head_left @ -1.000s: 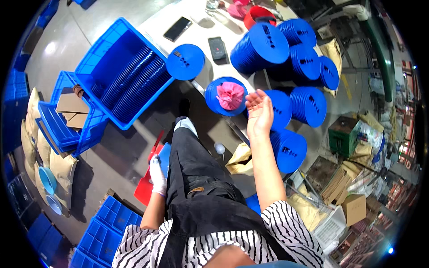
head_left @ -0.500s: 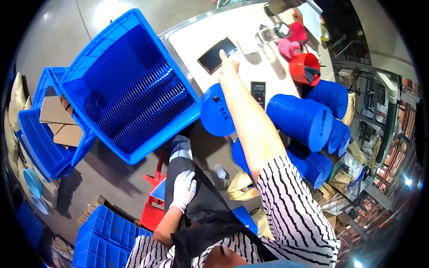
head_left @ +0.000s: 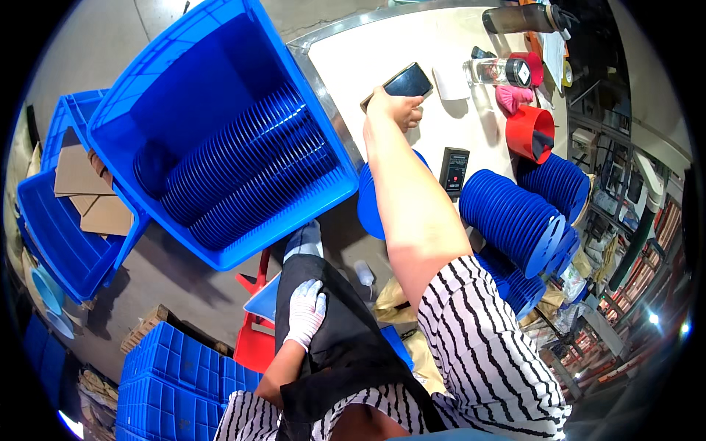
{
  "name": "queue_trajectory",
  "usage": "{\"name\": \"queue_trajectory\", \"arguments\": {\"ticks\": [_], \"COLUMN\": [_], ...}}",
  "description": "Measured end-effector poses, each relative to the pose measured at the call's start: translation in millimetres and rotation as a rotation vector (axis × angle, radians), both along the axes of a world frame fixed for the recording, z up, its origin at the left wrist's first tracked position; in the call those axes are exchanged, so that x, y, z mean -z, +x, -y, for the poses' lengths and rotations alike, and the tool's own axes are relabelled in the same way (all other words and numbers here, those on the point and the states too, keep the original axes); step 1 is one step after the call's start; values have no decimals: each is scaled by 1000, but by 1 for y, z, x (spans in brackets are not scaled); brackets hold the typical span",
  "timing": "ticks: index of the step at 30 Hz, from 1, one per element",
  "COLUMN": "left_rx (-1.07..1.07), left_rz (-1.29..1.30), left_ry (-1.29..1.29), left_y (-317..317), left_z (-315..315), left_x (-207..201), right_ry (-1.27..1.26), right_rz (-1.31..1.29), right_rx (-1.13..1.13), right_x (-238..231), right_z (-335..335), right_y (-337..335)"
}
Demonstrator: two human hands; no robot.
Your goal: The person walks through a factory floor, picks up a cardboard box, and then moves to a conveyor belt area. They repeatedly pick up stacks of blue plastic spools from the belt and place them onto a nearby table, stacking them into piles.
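Observation:
My right hand (head_left: 398,110), bare, reaches over the pale table and takes hold of a dark smartphone (head_left: 410,79) at its near edge. The fingers are curled beside the phone, and part of its near end is hidden by the hand. My left hand (head_left: 306,310), in a white glove, lies flat on my dark-clad thigh with nothing in it. Below my right forearm a blue disc (head_left: 370,204) is partly covered. A black handheld meter (head_left: 454,170) lies to the right of that forearm.
A large blue crate (head_left: 220,253) with rows of blue discs stands left of the table (head_left: 346,55). Right lie stacks of blue discs (head_left: 507,217), a red container (head_left: 523,132), a glass bottle (head_left: 493,72) and a dark bottle (head_left: 518,20). A red stool (head_left: 254,345) stands by my leg.
My right hand has gone from pointing a finger onto the smartphone's screen to curling its fingers at the phone's near edge. The left hand stays on my thigh. The whole view has shifted.

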State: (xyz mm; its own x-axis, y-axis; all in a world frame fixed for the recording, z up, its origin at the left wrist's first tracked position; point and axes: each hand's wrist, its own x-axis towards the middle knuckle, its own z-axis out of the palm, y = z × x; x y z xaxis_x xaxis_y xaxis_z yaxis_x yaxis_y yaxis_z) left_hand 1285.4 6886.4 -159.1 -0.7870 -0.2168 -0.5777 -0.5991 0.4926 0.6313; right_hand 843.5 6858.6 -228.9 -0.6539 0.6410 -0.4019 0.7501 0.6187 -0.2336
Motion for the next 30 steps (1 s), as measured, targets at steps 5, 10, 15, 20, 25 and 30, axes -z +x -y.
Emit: {"name": "queue_trajectory", "arguments": {"ticks": [5, 10, 15, 20, 25, 30], "left_rx": [-40, -528, 58, 860, 1118, 842], "left_rz": [-23, -4, 215, 393, 556, 883], "left_ry": [8, 47, -287, -470, -582, -384], "left_y": [3, 34, 132, 120, 144, 102], "left_z": [5, 32, 73, 49, 27, 32], "left_x": [0, 23, 110, 124, 182, 205], "right_ry": [-72, -696, -962, -916, -1029, -849], "right_rz": [2, -625, -452, 244, 357, 310], "right_rx": [66, -156, -1094, -1408, -992, -693], "right_x": [-11, -66, -118, -68, -44, -1], "right_z": [-15, -45, -112, -231, -285, -317], "right_y": [-11, 31, 240, 447, 503, 521]}}
